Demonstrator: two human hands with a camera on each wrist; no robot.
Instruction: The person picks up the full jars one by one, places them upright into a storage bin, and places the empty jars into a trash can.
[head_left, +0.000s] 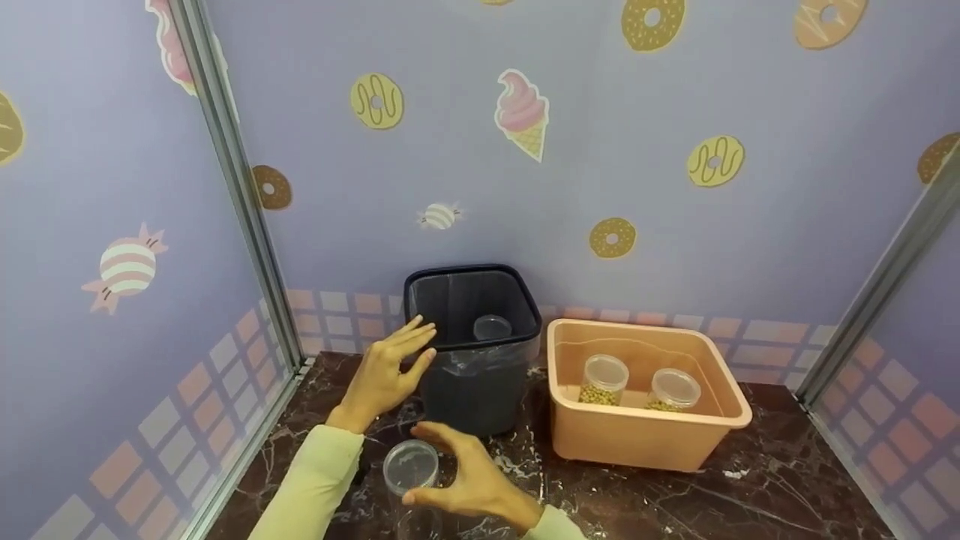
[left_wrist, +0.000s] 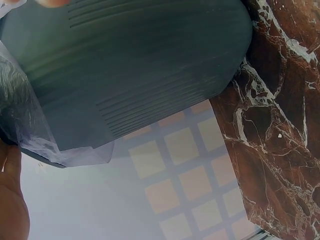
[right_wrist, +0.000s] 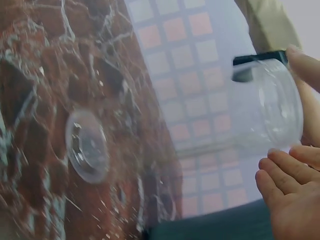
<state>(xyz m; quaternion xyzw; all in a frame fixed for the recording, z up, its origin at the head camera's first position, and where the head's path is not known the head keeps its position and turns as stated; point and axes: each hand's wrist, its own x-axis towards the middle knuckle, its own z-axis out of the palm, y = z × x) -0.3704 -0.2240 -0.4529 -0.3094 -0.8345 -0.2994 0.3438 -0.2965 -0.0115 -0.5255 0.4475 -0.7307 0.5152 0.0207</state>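
1. Currently, the left hand (head_left: 382, 371) is seen with its fingers spread and straight, laid against the near left side of the dark waste bin (head_left: 474, 390); nothing is gripped by it.
2. A clear bag liner (left_wrist: 30, 125) is draped over the bin's rim, and a small clear jar (head_left: 492, 327) is seen lying inside the bin.
3. A clear, empty plastic jar (head_left: 411, 466) is held by the right hand (head_left: 469, 480), with thumb and fingers curled round its sides, just in front of the bin above the marble counter (head_left: 750, 495).
4. In the right wrist view, a round clear lid (right_wrist: 87, 146) is seen lying on the marble, apart from the held jar.
5. To the right of the bin, a peach plastic tub (head_left: 637, 439) is set on the counter; two lidded jars of yellowish beans (head_left: 602, 381) are stood upright inside it, side by side.
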